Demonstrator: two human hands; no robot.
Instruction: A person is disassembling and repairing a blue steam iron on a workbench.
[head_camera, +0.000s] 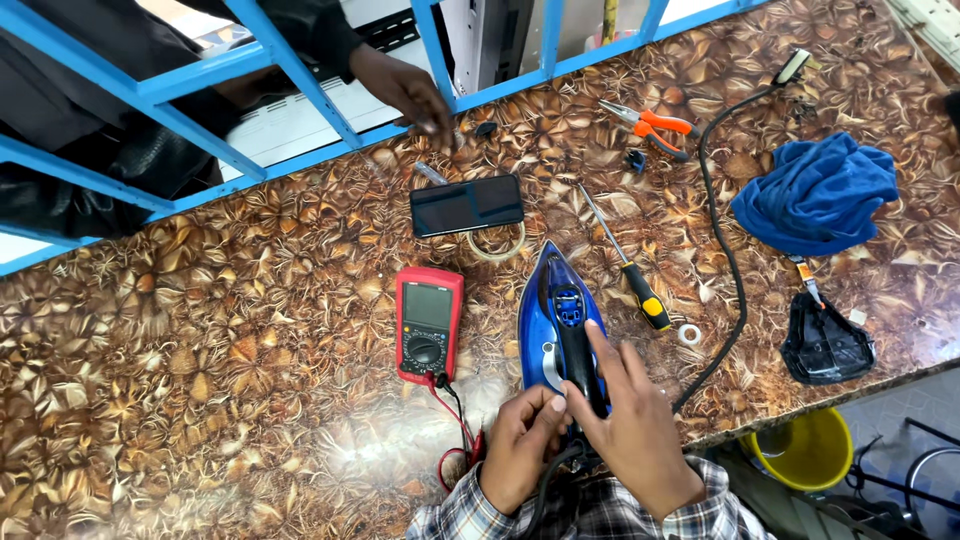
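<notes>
Right hand (630, 420): laid over rear of iron (560, 330), fingers extended forward along black handle, index fingertip reaching toward blue dial; loose grasp, fingers close together. Left hand (520, 445): just left of right hand, curled against iron's heel, thumb and fingers pinching at the base where black cord (545, 490) leaves; exact object pinched not discernible. Iron: blue, flat on patterned table (200, 360), tip pointing away from hands.

Left of hands: red multimeter (430, 325), red and black leads (455, 420) running toward left wrist. Right of hands: yellow-handled screwdriver (625, 265), small white ring (689, 334), black cable (722, 250) curving toward far edge. Beyond iron tip: dark phone (467, 205) lying over a coil of pale wire. Far right: blue cloth (815, 195), black pouch (825, 345). Far beyond: orange pliers (655, 127). Far left beyond: another person's hand (410, 95) resting fingertips on table edge, past blue frame (200, 85). Below table edge, right: yellow bucket (805, 450).
</notes>
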